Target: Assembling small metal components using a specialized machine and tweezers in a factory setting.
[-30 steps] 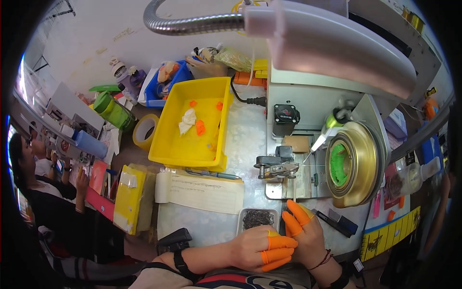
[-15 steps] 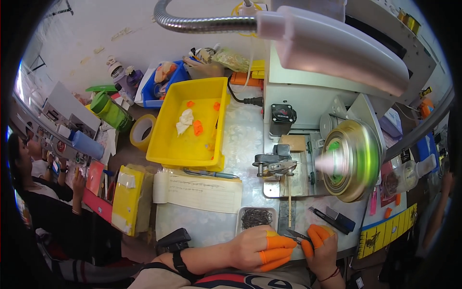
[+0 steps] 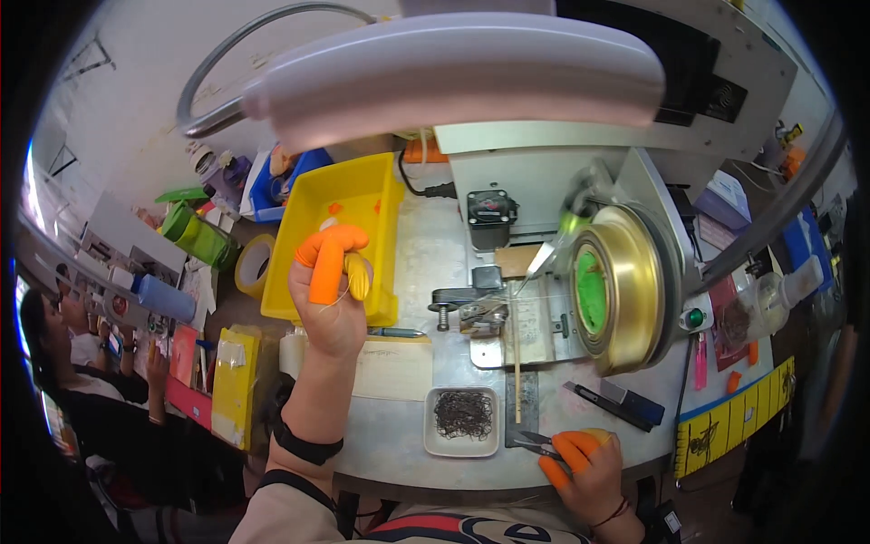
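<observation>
My left hand (image 3: 328,286), with orange and yellow finger covers, is raised over the front of the yellow bin (image 3: 381,317). Its fingers are closed in a pinch on a thin thread-like strand (image 3: 337,301). By the table's front edge, my right hand (image 3: 589,471) grips a small dark two-pronged tool (image 3: 538,442); whether it is tweezers or snips I cannot tell. A white dish (image 3: 462,448) of tangled dark fine pieces sits left of that tool. Beyond the tool, a thin wooden stick (image 3: 517,390) extends toward me from a metal clamp (image 3: 482,313).
A gold spool (image 3: 625,290) with a green centre stands on the machine, near a black motor (image 3: 491,218). Overhead hangs a pale lamp (image 3: 471,77). A utility knife (image 3: 607,404) lies right of the stick. A notepad (image 3: 391,367) lies below the bin. Another person (image 3: 118,399) sits at left.
My left hand has left the spot beside my right hand and risen up and left to the yellow bin. The dish now shows fully. The whole view has shifted a little.
</observation>
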Motion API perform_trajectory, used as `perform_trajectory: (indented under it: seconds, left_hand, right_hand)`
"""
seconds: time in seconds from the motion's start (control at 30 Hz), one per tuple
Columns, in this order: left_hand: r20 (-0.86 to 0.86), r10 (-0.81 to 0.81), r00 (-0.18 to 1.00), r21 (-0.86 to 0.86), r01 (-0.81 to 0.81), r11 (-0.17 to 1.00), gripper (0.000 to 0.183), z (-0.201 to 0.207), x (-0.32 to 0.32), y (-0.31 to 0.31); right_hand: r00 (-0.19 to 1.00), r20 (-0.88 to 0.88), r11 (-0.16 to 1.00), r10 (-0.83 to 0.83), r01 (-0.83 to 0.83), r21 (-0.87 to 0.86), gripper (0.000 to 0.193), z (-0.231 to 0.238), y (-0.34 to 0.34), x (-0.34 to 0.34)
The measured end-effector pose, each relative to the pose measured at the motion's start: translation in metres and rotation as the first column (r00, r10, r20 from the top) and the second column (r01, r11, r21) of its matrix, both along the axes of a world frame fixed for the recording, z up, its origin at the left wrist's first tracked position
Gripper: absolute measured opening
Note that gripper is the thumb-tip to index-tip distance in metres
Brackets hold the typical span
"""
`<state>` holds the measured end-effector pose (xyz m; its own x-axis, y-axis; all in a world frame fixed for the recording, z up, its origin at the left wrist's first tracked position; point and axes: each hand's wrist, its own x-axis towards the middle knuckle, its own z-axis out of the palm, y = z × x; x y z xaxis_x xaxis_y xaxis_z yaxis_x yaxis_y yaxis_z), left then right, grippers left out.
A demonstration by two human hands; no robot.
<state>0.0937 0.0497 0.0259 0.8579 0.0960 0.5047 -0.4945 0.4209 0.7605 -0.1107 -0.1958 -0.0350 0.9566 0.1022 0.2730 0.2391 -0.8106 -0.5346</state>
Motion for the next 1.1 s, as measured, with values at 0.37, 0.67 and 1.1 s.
perform_trajectory:
  seconds: [0.37,0.67,1.1]
  left_hand:
    - [0.022,0.22,0.975,0.333,-0.214,0.918,0.017,-0.071,-0.029,-0.013]
    - [-0.045,0.258,0.965,0.748,-0.139,0.649,0.023,-0.066,-0.063,-0.01]
    - [0.075,0.246,0.966,0.953,-0.142,0.269,0.027,-0.052,-0.074,0.0]
  right_hand:
    - [0.994,0.107,0.997,0.033,-0.041,0.072,0.024,-0.011,-0.016,0.002]
    - [0.957,0.289,0.992,-0.036,0.001,0.122,0.011,-0.034,-0.013,-0.005]
    - [0.927,0.36,0.98,-0.108,0.039,0.193,0.006,-0.044,-0.01,-0.012]
